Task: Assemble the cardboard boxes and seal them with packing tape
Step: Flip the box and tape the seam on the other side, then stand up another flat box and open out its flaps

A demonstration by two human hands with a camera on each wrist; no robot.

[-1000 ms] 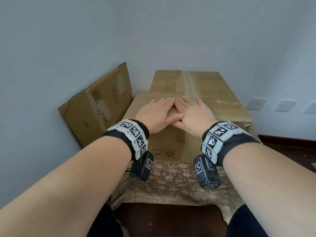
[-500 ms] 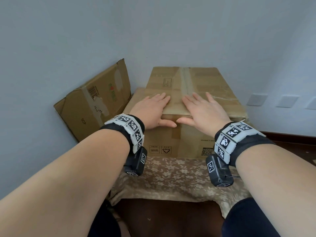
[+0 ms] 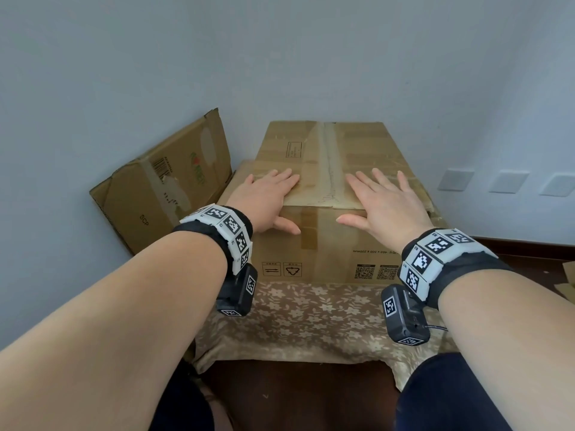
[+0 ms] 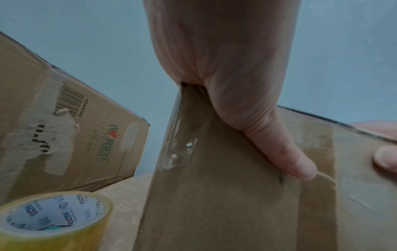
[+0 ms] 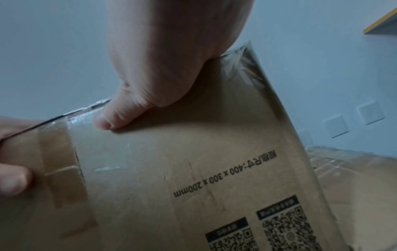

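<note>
Smoothing step, I judge: box point(image 3: 339, 194) sits closed on clothed table point(image 3: 311, 318), tape strip point(image 3: 331, 169) down its top seam. Left hand point(image 3: 264, 203) and right hand point(image 3: 385, 206) lie flat and spread either side of seam, thumbs over front edge. Next likely: lift off, grab tape roll point(image 4: 53, 220) beside box.

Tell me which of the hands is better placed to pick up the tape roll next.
Left, probably. The tape roll lies on the cloth by the box, on the left hand's side, showing only in the left wrist view. The right hand lies flat on the box top, across the seam.
</note>
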